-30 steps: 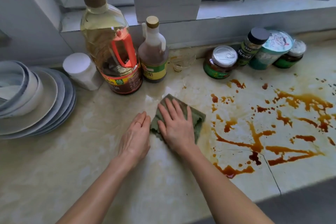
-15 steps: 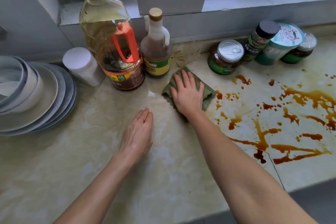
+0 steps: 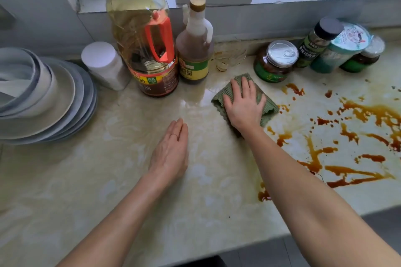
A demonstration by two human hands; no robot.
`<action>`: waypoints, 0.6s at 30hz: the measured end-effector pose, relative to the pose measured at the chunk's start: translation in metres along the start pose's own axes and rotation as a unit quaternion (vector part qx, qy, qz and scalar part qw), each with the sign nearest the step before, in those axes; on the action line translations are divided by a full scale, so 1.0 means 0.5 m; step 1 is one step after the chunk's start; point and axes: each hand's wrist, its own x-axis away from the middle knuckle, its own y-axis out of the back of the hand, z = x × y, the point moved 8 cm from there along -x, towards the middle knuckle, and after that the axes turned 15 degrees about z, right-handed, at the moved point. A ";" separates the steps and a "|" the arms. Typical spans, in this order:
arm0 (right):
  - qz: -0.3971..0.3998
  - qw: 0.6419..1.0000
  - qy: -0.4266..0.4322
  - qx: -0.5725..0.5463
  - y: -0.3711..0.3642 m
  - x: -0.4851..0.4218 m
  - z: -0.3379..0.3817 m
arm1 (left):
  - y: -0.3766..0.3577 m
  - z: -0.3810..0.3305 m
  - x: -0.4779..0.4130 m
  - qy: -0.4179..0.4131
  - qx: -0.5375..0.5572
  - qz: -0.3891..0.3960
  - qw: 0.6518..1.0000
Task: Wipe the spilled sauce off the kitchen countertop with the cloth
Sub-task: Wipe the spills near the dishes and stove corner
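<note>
A green ribbed cloth (image 3: pixel 269 105) lies flat on the pale marbled countertop (image 3: pixel 97 191), near the back beside the jars. My right hand (image 3: pixel 244 106) presses down on it with straight fingers. Brown sauce (image 3: pixel 355 134) is splashed in streaks and drops over the counter to the right of the cloth, reaching the right edge of view. A small sauce blot (image 3: pixel 263 195) shows close to my right forearm. My left hand (image 3: pixel 171 151) rests flat on the bare counter to the left, apart from the cloth, holding nothing.
A big oil bottle (image 3: pixel 141 34) and a vinegar bottle (image 3: pixel 194 50) stand at the back, with a white tub (image 3: pixel 104 65) left of them. Stacked plates and bowls (image 3: pixel 43 97) sit far left. Several jars (image 3: pixel 275 60) line the back right. The counter's front edge runs lower right.
My right hand has slid the cloth away from me and to the right, from beside my left hand up toward the jars. My left hand has stayed flat in place.
</note>
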 end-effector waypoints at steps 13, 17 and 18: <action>-0.057 0.997 0.043 -0.038 -0.072 0.210 -0.028 | -0.028 -0.005 -0.003 0.013 -0.025 0.065 0.997; -0.073 0.994 0.056 -0.059 -0.096 0.251 0.022 | -0.030 -0.007 -0.003 0.015 -0.020 0.069 0.997; -0.072 0.992 0.094 -0.050 -0.108 0.280 0.045 | -0.030 -0.008 -0.004 0.013 -0.018 0.069 0.997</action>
